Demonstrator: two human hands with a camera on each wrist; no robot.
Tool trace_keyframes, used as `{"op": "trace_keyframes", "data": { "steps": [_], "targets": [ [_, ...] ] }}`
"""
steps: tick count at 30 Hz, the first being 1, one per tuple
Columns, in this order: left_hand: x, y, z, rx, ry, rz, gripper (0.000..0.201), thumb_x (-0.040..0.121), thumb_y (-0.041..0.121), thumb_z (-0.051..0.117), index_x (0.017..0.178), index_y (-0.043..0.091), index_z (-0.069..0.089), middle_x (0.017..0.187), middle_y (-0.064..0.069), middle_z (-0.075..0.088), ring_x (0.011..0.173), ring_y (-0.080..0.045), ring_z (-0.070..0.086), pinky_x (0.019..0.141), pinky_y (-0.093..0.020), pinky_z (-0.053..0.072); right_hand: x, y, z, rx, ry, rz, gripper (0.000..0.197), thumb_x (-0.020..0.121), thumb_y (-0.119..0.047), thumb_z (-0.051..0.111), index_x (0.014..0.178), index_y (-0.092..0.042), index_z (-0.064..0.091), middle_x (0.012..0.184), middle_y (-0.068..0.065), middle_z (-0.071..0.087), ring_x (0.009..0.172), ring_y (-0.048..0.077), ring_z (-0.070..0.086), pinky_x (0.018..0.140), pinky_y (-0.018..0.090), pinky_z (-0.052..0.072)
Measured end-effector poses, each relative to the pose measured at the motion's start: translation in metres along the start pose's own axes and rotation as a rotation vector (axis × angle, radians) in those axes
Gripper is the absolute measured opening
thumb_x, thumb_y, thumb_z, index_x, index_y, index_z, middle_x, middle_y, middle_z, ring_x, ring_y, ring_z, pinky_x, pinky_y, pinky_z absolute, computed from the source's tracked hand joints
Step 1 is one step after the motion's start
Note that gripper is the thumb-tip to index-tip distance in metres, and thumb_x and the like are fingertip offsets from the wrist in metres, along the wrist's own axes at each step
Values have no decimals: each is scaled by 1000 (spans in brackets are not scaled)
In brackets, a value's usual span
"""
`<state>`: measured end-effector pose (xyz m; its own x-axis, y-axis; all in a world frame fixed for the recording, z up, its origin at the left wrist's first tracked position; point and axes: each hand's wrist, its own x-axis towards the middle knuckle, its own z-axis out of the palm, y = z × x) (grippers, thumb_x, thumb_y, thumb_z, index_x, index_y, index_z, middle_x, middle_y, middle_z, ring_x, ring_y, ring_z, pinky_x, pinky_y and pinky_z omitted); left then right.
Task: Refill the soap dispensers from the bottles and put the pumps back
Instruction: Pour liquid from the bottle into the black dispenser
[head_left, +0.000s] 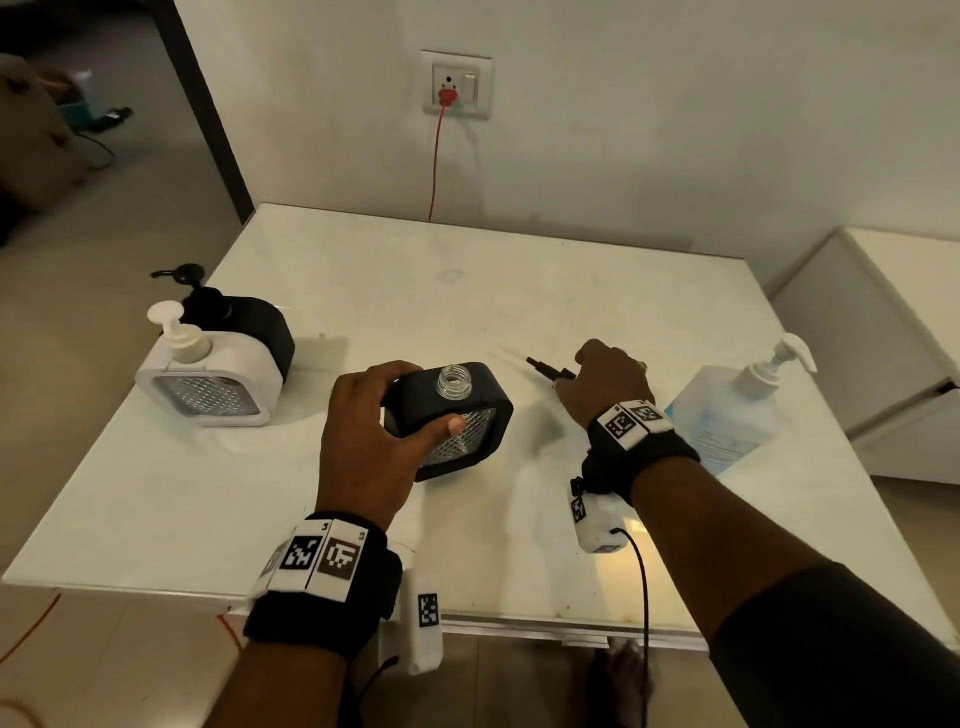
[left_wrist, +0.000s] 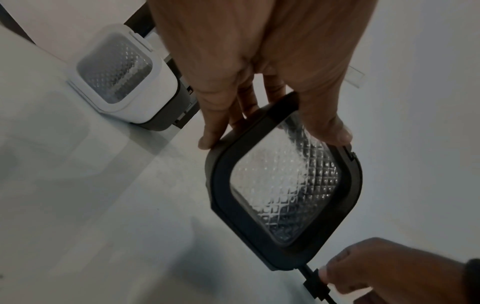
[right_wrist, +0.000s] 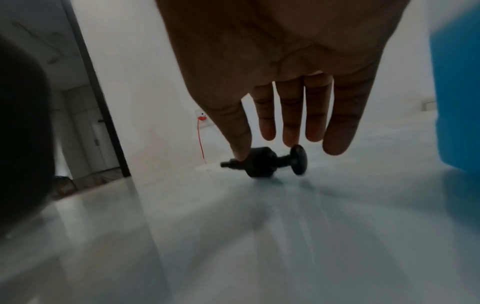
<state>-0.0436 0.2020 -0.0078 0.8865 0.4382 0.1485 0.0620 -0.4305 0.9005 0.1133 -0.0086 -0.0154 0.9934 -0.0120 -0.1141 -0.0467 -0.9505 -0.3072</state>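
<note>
My left hand (head_left: 418, 400) grips a black square soap dispenser (head_left: 467, 431) standing mid-table, thumb on its textured clear front (left_wrist: 285, 185), fingers round the back. Its clear threaded neck (head_left: 453, 382) is uncovered. Its black pump (right_wrist: 262, 164) lies on its side on the table to the right. My right hand (right_wrist: 288, 152) hangs over the pump with straight fingers; the thumb tip touches the pump's collar. A blue refill bottle (head_left: 727, 415) with a white pump stands at the right edge, just right of my right hand.
A white dispenser (head_left: 208, 387) with its pump on stands at the table's left edge, with a black dispenser (head_left: 254, 325) with its pump on behind it. A white table (head_left: 467, 291) meets the wall, where a red cable (head_left: 435, 166) hangs from a socket. A white cabinet (head_left: 883, 332) stands right.
</note>
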Motion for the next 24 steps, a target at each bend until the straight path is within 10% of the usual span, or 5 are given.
{"op": "trace_keyframes", "data": {
  "steps": [3,8,17,21,24],
  "targets": [
    [0,2,3,-28,-26,-22,59,74,23,94,119,35,57,117,7,59,107,-7,57,96,-37,54,-30,-4,-20,136,55,-52,31,92,-40,65,116,-20,63,120,2,63,117,26,56,91,35,42],
    [-6,11,14,-35,-118,-76,58,78,21,92,117,32,51,106,25,61,92,11,59,75,-5,44,-94,4,-59,484,201,-119,19,91,-40,67,77,-28,70,84,-13,72,84,9,69,74,31,48],
    [-29,29,47,10,-200,-109,61,79,31,91,116,23,44,97,20,58,87,-8,62,72,-24,48,-135,82,-100,639,567,93,43,93,-35,67,61,-9,60,53,3,58,55,24,53,63,37,44],
    [-34,33,57,53,-201,-88,62,79,31,91,116,24,41,95,11,62,89,-22,64,76,-30,50,-130,113,-109,650,750,193,10,90,-16,69,88,-11,60,75,-4,58,72,19,53,66,24,43],
    [-34,36,57,58,-157,-86,63,79,30,91,116,24,41,101,2,63,89,-24,64,77,-30,49,-122,125,-97,782,521,96,59,84,0,69,135,-24,49,128,-5,57,110,13,54,95,29,44]
  ]
}}
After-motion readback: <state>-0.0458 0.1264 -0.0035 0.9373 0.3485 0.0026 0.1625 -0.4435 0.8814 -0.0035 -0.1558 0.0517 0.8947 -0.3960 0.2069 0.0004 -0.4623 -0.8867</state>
